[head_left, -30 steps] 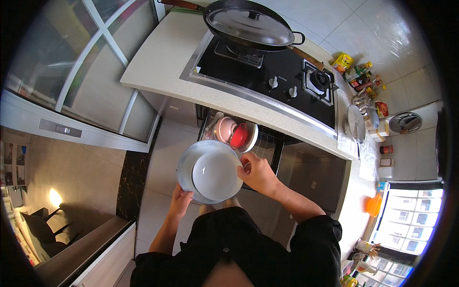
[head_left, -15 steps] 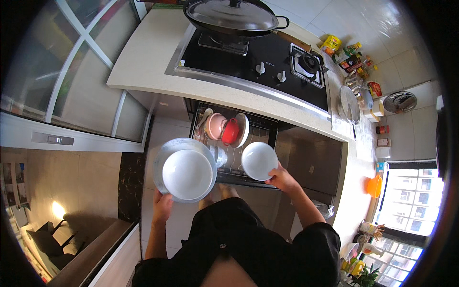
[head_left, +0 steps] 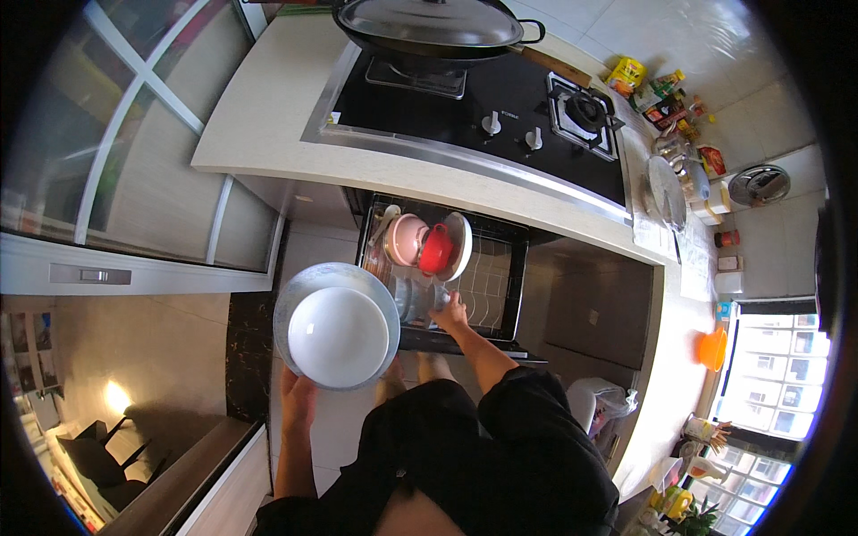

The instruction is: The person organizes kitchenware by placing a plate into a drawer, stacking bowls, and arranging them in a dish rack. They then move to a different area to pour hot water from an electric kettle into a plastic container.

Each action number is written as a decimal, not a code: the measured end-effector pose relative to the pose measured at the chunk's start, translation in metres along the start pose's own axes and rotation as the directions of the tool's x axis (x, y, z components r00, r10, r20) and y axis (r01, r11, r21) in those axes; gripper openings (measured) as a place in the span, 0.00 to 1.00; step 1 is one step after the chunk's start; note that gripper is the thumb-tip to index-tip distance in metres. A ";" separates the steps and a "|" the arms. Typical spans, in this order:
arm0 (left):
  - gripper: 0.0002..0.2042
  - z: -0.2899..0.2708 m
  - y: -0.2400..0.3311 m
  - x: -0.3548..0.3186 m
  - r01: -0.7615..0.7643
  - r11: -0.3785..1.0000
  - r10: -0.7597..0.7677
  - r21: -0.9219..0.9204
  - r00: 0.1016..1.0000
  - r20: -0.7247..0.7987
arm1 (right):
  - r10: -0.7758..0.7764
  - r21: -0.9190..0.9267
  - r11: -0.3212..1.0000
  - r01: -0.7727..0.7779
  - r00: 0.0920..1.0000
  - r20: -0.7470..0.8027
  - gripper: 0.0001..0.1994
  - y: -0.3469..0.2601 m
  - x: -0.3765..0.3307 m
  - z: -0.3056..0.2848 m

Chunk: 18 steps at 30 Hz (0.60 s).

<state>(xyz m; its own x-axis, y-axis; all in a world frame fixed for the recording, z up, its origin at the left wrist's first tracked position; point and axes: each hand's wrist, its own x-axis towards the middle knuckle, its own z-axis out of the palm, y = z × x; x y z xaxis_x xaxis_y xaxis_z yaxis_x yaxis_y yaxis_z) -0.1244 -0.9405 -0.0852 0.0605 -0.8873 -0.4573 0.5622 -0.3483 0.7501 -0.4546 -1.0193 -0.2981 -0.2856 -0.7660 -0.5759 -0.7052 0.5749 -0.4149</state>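
1. The kitchen is lit mainly by daylight from the barred window [head_left: 782,371] at right, whose panes are washed nearly white.
2. Glare is thrown back by the wall tiles [head_left: 710,40]; soft reflections are caught by the wok lid [head_left: 429,22].
3. The under-counter cupboard [head_left: 590,313] is sunk in shadow.
4. Straight edges are bent, and the corners are blackened, by the fisheye lens.

Your left hand [head_left: 298,397] holds wide blue-grey bowl [head_left: 333,275], glossy white bowl [head_left: 338,337] nested upright inside. Clear glassware [head_left: 407,299] near drawer's [head_left: 518,290] front-left corner, by your right hand [head_left: 450,313].
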 end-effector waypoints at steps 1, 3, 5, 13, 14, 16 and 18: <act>0.23 0.003 0.001 0.000 0.008 1.000 -0.008 0.008 1.000 -0.008 | 0.051 0.002 0.999 -0.051 0.998 0.048 0.44 -0.004 0.004 0.000; 0.23 0.007 0.003 0.003 0.024 0.999 -0.023 0.025 0.999 -0.022 | 0.024 -0.044 0.999 -0.021 0.998 0.055 0.44 0.003 0.018 0.018; 0.24 0.013 0.003 0.004 -0.010 1.000 0.010 0.005 1.000 0.001 | -0.005 -0.047 0.999 0.009 0.996 0.094 0.43 0.009 0.029 0.034; 0.24 -0.001 -0.004 0.003 0.077 0.997 -0.077 0.003 0.997 0.021 | -0.251 0.660 0.728 0.186 0.968 0.004 0.16 -0.075 -0.048 -0.067; 0.24 0.006 -0.002 0.005 0.068 0.997 -0.070 0.037 0.997 0.046 | -0.229 0.821 0.568 0.057 0.969 0.091 0.15 -0.106 -0.078 -0.102; 0.24 0.008 -0.007 0.006 0.038 0.994 -0.049 0.106 0.994 0.095 | -0.351 0.799 0.585 0.140 0.932 0.094 0.14 -0.150 -0.137 -0.154; 0.24 -0.003 -0.024 0.013 -0.004 0.985 -0.021 0.175 0.990 0.140 | -0.591 0.374 0.725 0.579 0.801 -0.095 0.16 -0.167 -0.166 -0.173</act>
<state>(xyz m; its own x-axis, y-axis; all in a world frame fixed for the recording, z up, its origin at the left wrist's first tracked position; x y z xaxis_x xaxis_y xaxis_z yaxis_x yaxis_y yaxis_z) -0.1349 -0.9426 -0.1100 -0.0679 -0.9133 -0.4016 0.4094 -0.3926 0.8235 -0.4021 -1.0380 -0.0112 0.1267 -0.9806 -0.1493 -0.4336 0.0806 -0.8975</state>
